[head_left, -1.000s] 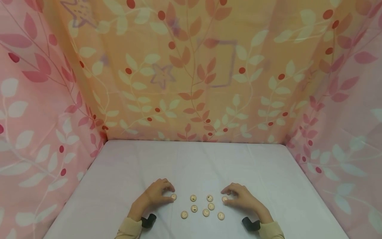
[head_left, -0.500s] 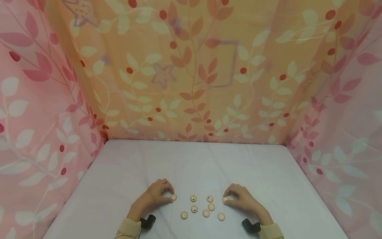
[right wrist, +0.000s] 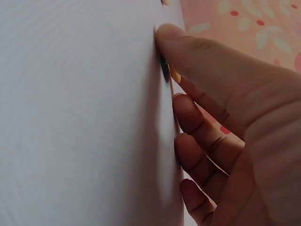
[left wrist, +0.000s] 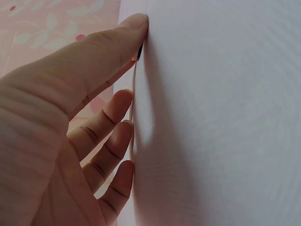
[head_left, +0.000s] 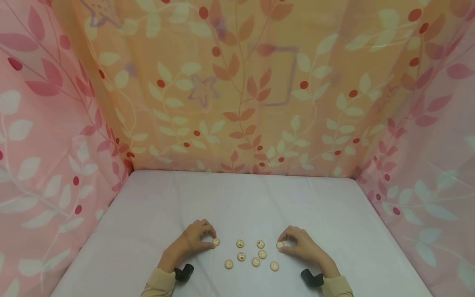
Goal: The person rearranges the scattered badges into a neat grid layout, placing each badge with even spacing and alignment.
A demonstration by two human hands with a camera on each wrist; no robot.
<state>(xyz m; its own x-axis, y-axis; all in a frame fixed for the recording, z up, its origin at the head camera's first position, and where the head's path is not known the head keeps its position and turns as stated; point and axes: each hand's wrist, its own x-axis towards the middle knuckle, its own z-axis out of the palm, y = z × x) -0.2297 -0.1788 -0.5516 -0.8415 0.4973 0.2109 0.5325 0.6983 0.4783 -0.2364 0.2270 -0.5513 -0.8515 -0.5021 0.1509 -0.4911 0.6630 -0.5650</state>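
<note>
In the head view my left hand [head_left: 195,237] pinches a small round wooden disc [head_left: 216,242] between thumb and index finger. A matching wooden disc [head_left: 280,245] sits between the thumb and fingertips of my right hand [head_left: 301,243]. Both discs appear to be on or right at the white tabletop. Only a thin edge of the left disc [left wrist: 136,58] peeks out below the thumb in the left wrist view. The right wrist view likewise shows a yellowish edge of the right disc [right wrist: 175,75], mostly covered by the thumb. The other fingers of each hand are bent near the table.
Several similar discs with dark markings, among them an upper-left disc [head_left: 240,243] and a lower-right disc [head_left: 274,266], lie scattered between the hands. A white table [head_left: 237,202] extends forward to a floral curtain [head_left: 237,103]. Black wrist devices [head_left: 312,278] sit beside both wrists.
My right thumb and fingers have closed in on the right disc. On the left, the index finger has come down slightly onto its disc. The other discs lie as before; the head view tilts slightly.
</note>
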